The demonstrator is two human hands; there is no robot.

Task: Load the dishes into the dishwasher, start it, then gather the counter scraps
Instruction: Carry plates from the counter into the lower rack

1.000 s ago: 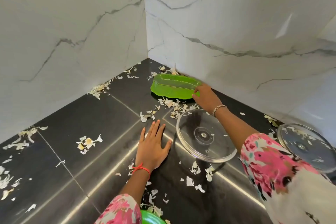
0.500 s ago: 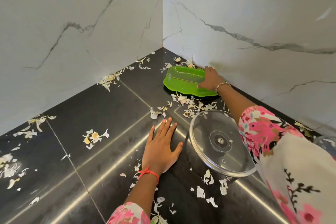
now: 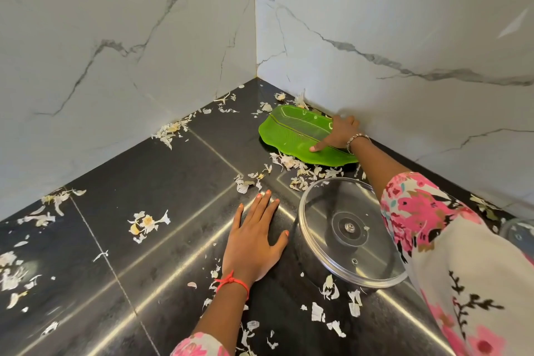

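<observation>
A green leaf-shaped plate [image 3: 291, 133] lies in the far corner of the black counter [image 3: 161, 188], against the marble wall. My right hand [image 3: 338, 134] grips its far right rim, thumb lying on top of the plate and fingers curled over the edge by the wall. My left hand [image 3: 254, 243] rests flat on the counter, fingers straight, just left of a glass lid [image 3: 346, 231] with a metal rim. Pale garlic-skin scraps [image 3: 300, 170] lie scattered between the plate and the lid.
More scraps sit along the left wall [image 3: 170, 130], in a clump [image 3: 147, 222] mid-counter, at the far left edge [image 3: 11, 274] and near the front [image 3: 332, 309]. A second glass lid [image 3: 520, 231] shows at the right edge. Marble walls [image 3: 375, 23] close the corner.
My right hand slid along the green plate's right rim toward the wall and took hold of it. The view moved closer to the corner. My left hand stayed flat on the counter.
</observation>
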